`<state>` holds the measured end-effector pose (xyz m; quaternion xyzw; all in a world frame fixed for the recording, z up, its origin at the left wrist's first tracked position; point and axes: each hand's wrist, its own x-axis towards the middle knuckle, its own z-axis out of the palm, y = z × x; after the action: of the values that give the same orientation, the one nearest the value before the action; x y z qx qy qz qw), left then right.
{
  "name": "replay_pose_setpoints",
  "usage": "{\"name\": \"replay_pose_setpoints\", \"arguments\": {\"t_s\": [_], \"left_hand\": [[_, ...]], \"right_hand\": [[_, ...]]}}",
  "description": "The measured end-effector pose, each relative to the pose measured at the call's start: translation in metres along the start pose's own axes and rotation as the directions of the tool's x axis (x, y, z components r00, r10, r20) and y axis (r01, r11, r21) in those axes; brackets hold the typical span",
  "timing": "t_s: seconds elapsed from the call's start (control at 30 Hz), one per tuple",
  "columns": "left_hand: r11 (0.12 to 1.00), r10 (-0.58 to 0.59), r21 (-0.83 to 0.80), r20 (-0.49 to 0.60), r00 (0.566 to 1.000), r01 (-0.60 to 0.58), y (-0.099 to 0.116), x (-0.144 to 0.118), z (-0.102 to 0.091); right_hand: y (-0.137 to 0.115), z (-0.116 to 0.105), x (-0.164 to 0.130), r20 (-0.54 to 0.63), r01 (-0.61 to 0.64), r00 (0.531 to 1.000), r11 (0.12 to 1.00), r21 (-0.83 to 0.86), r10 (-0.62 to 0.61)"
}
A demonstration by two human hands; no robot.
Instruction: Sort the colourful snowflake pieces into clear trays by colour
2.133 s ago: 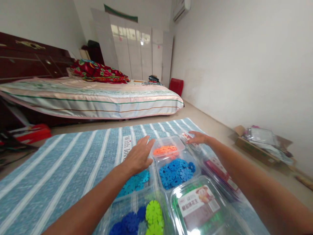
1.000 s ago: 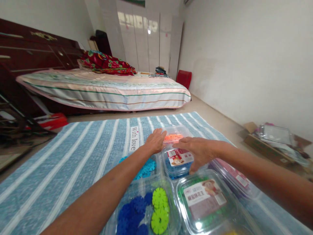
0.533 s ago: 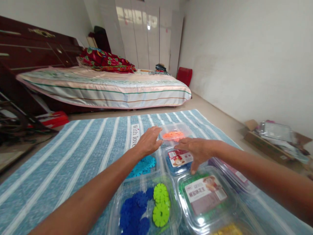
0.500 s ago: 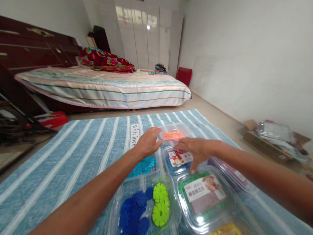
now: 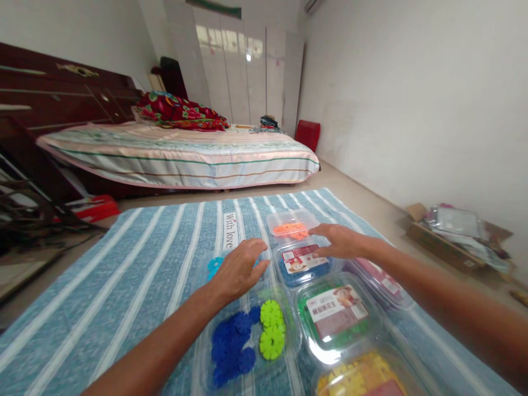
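My left hand [image 5: 243, 267] hovers with fingers apart over the container of light blue toy discs [image 5: 215, 267], hiding most of it. Nearer me is a clear tub with dark blue discs [image 5: 233, 346] and lime green discs [image 5: 272, 330]. My right hand [image 5: 340, 242] is open, its fingertips by the labelled blue container [image 5: 305, 267] and the container of orange pieces [image 5: 292, 230]; whether they touch is unclear. Closer in stand a labelled container of green pieces [image 5: 338, 313] and one of yellow pieces [image 5: 358, 377]. A purple-toned lidded container [image 5: 383, 283] lies partly behind my right forearm.
A blue striped cloth [image 5: 136, 286] lies under the containers. Beyond it stands a bed [image 5: 185, 159] with a red floral blanket [image 5: 181, 110]. An opened cardboard box [image 5: 445, 245] sits on the floor at right. A red bag [image 5: 97, 208] is at left.
My left hand has drawn back toward me, from beside the orange container to above the light blue discs. My right hand has lifted slightly off the blue container. The view has tilted up.
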<state>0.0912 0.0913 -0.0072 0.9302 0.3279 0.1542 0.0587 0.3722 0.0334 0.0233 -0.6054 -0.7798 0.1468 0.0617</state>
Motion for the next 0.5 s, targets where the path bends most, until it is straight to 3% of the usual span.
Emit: {"name": "replay_pose_setpoints", "arguments": {"t_s": [0.1, 0.2, 0.37, 0.43, 0.5], "left_hand": [[0.994, -0.103, 0.033, -0.034, 0.994, 0.104, -0.008, -0.021, -0.002], [0.971, -0.216, 0.077, -0.105, 0.971, 0.225, -0.017, -0.045, -0.004], [0.949, -0.288, 0.08, -0.174, 0.942, 0.305, -0.022, -0.084, -0.004], [0.927, -0.355, 0.048, -0.204, 0.912, 0.371, -0.019, -0.094, 0.001], [0.889, -0.447, -0.002, -0.225, 0.866, 0.458, -0.014, -0.101, 0.007]], "right_hand": [[-0.002, 0.002, -0.02, -0.062, -0.059, 0.996, 0.998, 0.024, 0.06], [-0.014, 0.005, -0.05, -0.073, -0.039, 0.996, 0.994, 0.102, 0.047], [-0.045, 0.015, -0.111, -0.183, -0.029, 0.98, 0.966, 0.256, 0.078], [-0.054, 0.022, -0.135, -0.283, -0.073, 0.944, 0.941, 0.329, 0.172], [-0.058, 0.032, -0.156, -0.398, -0.135, 0.865, 0.905, 0.403, 0.306]]}}
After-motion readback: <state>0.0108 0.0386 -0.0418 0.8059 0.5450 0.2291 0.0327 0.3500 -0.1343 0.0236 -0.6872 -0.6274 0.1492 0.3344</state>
